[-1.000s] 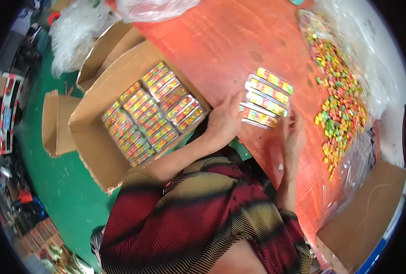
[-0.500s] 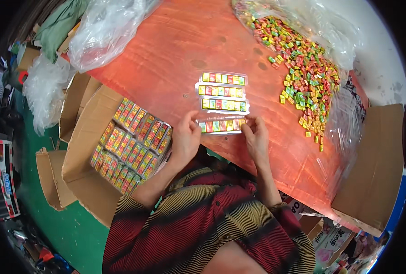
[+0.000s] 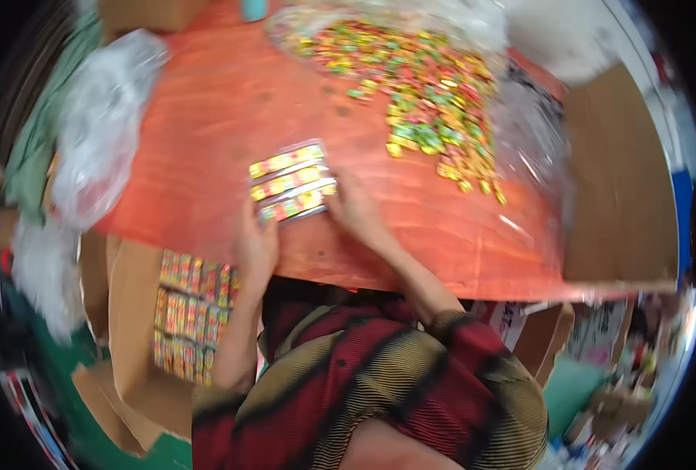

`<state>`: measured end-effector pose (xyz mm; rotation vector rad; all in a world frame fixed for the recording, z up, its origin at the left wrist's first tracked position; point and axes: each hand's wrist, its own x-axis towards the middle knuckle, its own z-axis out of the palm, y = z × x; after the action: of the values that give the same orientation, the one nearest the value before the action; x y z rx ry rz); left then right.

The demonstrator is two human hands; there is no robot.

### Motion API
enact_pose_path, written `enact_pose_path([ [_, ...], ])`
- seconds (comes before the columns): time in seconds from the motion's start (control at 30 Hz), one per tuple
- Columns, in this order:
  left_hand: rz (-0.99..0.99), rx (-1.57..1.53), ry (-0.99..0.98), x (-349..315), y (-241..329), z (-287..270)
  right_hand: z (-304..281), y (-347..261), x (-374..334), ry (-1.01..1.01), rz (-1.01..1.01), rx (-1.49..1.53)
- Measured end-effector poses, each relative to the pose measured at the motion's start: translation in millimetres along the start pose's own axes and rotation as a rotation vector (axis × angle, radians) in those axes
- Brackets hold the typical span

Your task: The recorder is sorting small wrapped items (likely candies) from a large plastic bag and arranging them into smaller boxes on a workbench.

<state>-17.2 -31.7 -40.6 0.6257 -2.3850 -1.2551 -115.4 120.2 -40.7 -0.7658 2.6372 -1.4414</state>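
Observation:
Three clear plastic trays (image 3: 286, 185) lie close together on the red tabletop, slightly tilted in the view. Each holds a row of small wrapped blocks in yellow, red and green. My left hand (image 3: 256, 244) is at their left ends, thumb and fingers against the lower-left edge. On the other side, my right hand (image 3: 356, 208) closes on the right ends, its fingers partly hidden. Both hands press the trays between them. Motion blur hides the exact fingertip contact. Whether another tray lies underneath, I cannot tell.
A loose heap of wrapped blocks (image 3: 434, 102) spreads from a clear bag at the far right. An open carton (image 3: 140, 313) at lower left contains rows of filled trays. Cardboard (image 3: 618, 180) stands at the right edge. Clear plastic bags (image 3: 101, 129) lie at far left.
My hands have moved from the separate nearest tray to both ends of the group. Four trays showed before; three rows show now, closer together. The view has turned and is blurred.

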Motion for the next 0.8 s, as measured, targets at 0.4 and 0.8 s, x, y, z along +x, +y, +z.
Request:
enact_pose_path([
  [0.4,-0.138,-0.23,0.007,3,-5,-4,11,4,-2,-0.007,-0.002,0.127],
  [0.8,-0.282,-0.104,-0.008,11,10,-11,-13,-11,10,-0.113,0.194,0.291],
])
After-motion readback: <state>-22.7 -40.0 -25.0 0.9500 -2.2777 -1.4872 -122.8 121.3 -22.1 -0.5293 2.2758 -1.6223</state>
